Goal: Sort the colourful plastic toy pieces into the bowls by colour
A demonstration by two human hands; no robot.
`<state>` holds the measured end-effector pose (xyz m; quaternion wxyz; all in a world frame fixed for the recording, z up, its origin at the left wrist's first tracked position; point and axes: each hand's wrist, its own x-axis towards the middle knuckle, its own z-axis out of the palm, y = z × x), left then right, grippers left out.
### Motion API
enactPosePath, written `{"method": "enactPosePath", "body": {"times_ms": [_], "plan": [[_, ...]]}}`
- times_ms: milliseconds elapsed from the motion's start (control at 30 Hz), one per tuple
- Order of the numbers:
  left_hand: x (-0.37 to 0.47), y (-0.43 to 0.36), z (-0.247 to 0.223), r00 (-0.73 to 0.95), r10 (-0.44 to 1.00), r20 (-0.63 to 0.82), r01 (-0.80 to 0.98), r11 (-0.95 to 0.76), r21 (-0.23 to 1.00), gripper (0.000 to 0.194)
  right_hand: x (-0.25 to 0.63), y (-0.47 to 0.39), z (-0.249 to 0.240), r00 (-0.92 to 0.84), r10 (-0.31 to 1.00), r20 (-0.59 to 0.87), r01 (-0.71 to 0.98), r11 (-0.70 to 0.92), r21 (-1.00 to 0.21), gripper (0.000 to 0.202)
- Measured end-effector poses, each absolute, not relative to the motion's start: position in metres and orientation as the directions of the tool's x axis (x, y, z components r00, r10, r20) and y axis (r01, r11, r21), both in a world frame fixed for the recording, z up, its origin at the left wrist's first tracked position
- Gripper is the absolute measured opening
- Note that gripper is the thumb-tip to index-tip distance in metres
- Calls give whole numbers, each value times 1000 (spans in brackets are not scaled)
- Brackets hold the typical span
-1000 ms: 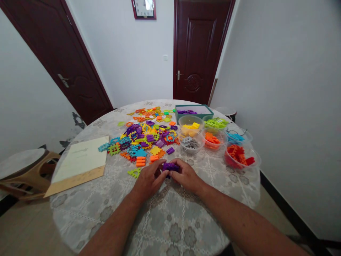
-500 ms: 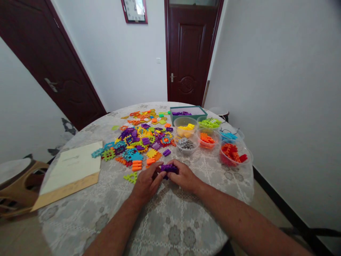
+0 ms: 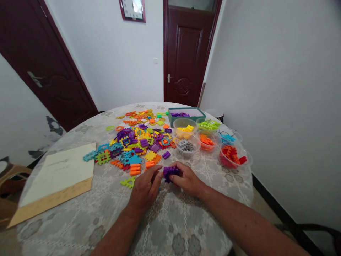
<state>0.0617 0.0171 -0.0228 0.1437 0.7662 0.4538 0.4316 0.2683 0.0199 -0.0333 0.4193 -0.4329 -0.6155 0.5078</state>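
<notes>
My right hand (image 3: pixel 187 179) grips purple toothed plastic building pieces (image 3: pixel 170 174) between thumb and fingers, just above the near part of the table. My left hand (image 3: pixel 145 186) is close on their left side, its index finger and thumb apart, and I see nothing held in it. A green triangular piece (image 3: pixel 128 182) lies just left of that hand. Beyond the hands are orange ribbed pieces (image 3: pixel 135 169) and a loose purple ribbed piece (image 3: pixel 166 155). Part of the held purple pieces is covered by my right fingers.
A heap of mixed colourful pieces (image 3: pixel 138 142) spreads over the table's middle. Clear tubs hold grey (image 3: pixel 186 145), yellow, orange, green, blue and red pieces (image 3: pixel 231 155) at the right, near a green box (image 3: pixel 190 115). A paper sheet (image 3: pixel 57 174) lies at the left.
My left hand has come away from the purple pieces and its fingers have parted. The right hand keeps them, now turned more upright. The view has shifted slightly.
</notes>
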Motion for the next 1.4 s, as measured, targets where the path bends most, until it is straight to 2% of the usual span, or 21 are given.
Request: {"method": "enactPosePath", "body": {"times_ms": [200, 567, 800, 1000, 1233, 1400], "plan": [[66, 13, -22, 213, 824, 525, 541, -547, 639, 26, 277, 23, -28, -219, 971, 96, 78, 116, -990, 24], [71, 16, -30, 280, 789, 546, 565, -596, 571, 24, 281, 35, -40, -190, 972, 141, 108, 163, -981, 23], [53, 21, -24, 111, 785, 610, 687, -504, 523, 27, 275, 34, -37, -104, 992, 65, 151, 80, -985, 20], [35, 22, -23, -60, 785, 616, 790, -340, 510, 28, 272, 29, -34, -142, 987, 69, 266, 105, -958, 18], [31, 23, -32, -93, 794, 601, 801, -298, 519, 27, 270, 26, -36, -172, 979, 108, 332, 161, -930, 20], [34, 23, -32, -178, 813, 555, 777, -229, 586, 30, 270, 27, -39, -201, 969, 142, 355, 208, -911, 20]]}}
